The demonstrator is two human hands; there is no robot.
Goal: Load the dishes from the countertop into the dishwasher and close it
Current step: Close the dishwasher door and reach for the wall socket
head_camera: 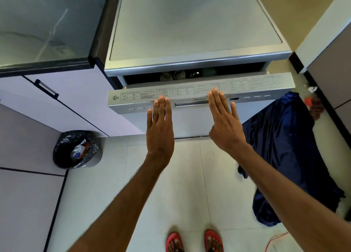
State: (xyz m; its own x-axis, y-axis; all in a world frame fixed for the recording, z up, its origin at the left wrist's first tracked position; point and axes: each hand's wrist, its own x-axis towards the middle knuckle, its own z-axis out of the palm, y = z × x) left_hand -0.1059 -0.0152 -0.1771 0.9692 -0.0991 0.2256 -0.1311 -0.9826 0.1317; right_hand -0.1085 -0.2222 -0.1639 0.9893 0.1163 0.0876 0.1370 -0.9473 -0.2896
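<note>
Door: the dishwasher door (pixel 190 122) stands almost upright in front of you, with a narrow gap open along its top edge.
Load: dishes (pixel 172 75) show through that gap – a few pale pieces; you can't count them from here.
Left hand: your left hand (pixel 160 130) is flat, fingers straight and together, at the door front left of the handle recess (pixel 190 104). It grasps nothing.
Right hand: your right hand (pixel 225 122) is likewise flat and straight-fingered, right of the recess; firm contact cannot be told.
Handling: likely a stiff, hinged panel of some weight. Push high on both sides, evenly, until the latch catches. The load is fragile, so don't slam.
Count: one door, two hands.
Countertop: one dark-edged countertop (pixel 43 33), at the upper left.
Floor: one lined bin (pixel 76 149), one blue cloth (pixel 284 147), two red sandals (pixel 174 241).
</note>
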